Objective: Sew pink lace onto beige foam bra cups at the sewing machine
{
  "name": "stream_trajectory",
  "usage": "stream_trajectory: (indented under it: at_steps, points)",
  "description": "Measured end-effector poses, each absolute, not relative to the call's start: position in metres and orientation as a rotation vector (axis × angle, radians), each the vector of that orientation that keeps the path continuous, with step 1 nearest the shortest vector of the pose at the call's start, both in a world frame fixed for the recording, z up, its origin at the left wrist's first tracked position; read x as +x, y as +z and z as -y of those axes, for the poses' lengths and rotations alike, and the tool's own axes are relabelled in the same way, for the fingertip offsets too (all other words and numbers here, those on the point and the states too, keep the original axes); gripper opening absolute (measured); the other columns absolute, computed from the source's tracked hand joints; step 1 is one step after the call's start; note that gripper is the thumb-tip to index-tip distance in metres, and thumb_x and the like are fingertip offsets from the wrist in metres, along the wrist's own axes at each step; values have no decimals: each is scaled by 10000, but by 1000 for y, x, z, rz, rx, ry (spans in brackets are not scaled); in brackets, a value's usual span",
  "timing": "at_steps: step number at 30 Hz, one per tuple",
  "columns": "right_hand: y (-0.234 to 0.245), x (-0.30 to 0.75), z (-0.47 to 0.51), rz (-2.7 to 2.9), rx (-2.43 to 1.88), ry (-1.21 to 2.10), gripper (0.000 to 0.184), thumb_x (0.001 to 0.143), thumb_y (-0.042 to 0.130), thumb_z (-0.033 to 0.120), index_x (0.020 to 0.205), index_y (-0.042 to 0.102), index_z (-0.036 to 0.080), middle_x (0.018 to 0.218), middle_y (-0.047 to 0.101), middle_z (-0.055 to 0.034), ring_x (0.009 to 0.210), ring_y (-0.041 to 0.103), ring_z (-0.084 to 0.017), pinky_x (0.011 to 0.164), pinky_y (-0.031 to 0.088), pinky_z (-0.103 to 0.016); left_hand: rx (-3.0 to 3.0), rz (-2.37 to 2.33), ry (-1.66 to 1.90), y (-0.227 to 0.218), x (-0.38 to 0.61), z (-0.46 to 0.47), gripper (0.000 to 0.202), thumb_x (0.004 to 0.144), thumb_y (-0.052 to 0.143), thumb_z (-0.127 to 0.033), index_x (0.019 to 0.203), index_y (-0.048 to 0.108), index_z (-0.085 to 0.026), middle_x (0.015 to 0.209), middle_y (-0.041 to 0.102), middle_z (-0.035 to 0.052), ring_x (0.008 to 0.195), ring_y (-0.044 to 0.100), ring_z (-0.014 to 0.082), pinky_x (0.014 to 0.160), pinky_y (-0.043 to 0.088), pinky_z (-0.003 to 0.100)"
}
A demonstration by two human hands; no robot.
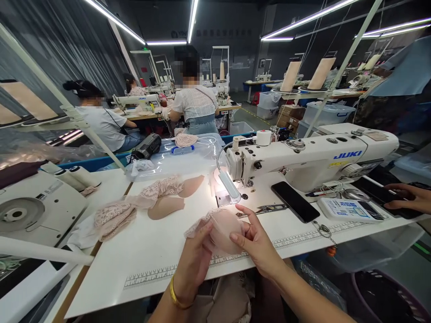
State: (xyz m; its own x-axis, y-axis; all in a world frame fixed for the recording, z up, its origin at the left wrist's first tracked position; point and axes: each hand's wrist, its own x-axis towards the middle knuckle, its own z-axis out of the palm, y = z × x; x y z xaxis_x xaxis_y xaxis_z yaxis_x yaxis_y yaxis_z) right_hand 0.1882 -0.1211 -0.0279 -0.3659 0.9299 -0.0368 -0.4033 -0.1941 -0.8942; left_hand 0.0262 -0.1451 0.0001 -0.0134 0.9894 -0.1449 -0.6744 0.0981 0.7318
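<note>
Between my two hands is a beige bra cup [227,231] with a lace edge, raised in front of the sewing machine [303,157]. My left hand [199,251] grips the lace side, thumb on top. On the other side, my right hand [254,237] pinches the cup's rim between thumb and fingers, its index finger stretched toward the machine. Just beyond the cup, the lit needle area and a small lamp [229,185] stand over the machine bed. Thread snips [271,208] lie right of my right hand.
Beige foam cups [165,208] and folded lace pieces [116,220] lie at the left. A black phone [295,202] and a white box [348,209] are on the right, where another person's hand [411,197] reaches in. A plastic bin lid [182,157] stands behind; a printed ruler [151,277] runs along the front edge.
</note>
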Motion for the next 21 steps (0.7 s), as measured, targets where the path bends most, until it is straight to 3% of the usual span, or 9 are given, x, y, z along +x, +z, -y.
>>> stream_trajectory:
  at_steps: [4,9,17,21]
  points:
    - [-34,188,125,1043,-771,1737,777,853,822,385,1475,359,327,834,676,43,771,604,-147,754,450,-269,322,-840,1472,-4,26,137,264,774,864,-278,990,786,-148,1104,769,82,1078,679,238,974,542,322]
    - [-36,187,126,978,-808,1728,743,834,831,418,1439,408,333,861,701,30,806,638,-166,771,479,-281,222,-794,1506,-5,32,134,188,799,859,-264,930,780,-156,1041,767,45,969,679,159,931,555,262]
    - [-38,186,125,895,-781,1715,737,799,856,425,1410,454,336,1014,730,-16,927,676,-217,860,518,-349,408,-791,1486,-1,34,134,277,806,852,-284,1035,780,-148,1106,768,88,1075,692,245,966,570,322]
    - [-34,185,119,755,-744,1714,648,803,858,402,1351,517,337,1038,708,4,973,661,-193,907,507,-330,440,-791,1507,0,35,134,210,813,844,-264,986,787,-160,1071,776,71,1021,702,213,946,577,302]
